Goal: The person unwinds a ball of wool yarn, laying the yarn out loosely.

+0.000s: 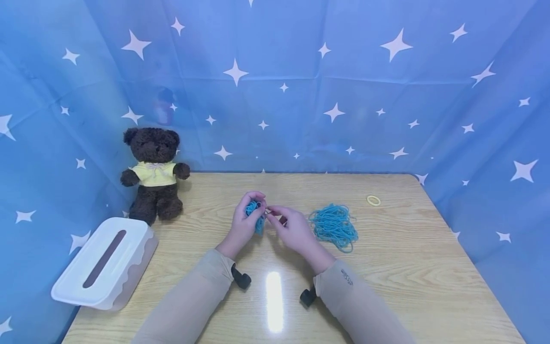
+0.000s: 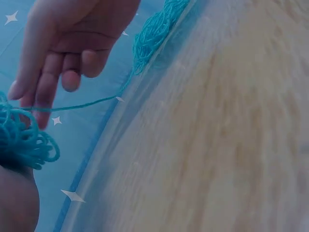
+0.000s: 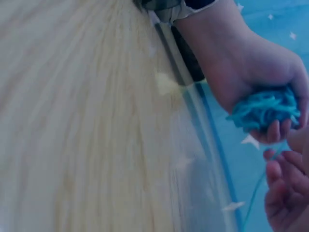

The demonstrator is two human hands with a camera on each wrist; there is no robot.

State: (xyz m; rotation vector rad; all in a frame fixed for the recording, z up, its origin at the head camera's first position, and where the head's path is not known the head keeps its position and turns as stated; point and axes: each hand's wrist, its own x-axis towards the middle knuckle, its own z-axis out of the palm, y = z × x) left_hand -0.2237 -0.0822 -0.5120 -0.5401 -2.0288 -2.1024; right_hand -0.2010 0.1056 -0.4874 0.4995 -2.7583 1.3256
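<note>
Head view alone shows bear (image 1: 155, 177); left grip (image 1: 243, 223) clasps yarn (image 3: 268, 110), right grip (image 1: 296, 231) pinches strand (image 2: 84, 105).

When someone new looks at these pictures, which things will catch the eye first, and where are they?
Probably first the dark teddy bear in its yellow top, at the back left of the table, before the starry blue curtain. Next, the left hand grips a turquoise yarn bundle near the table's middle, with the right hand close beside it; a loose yarn heap lies on the table to their right.
</note>
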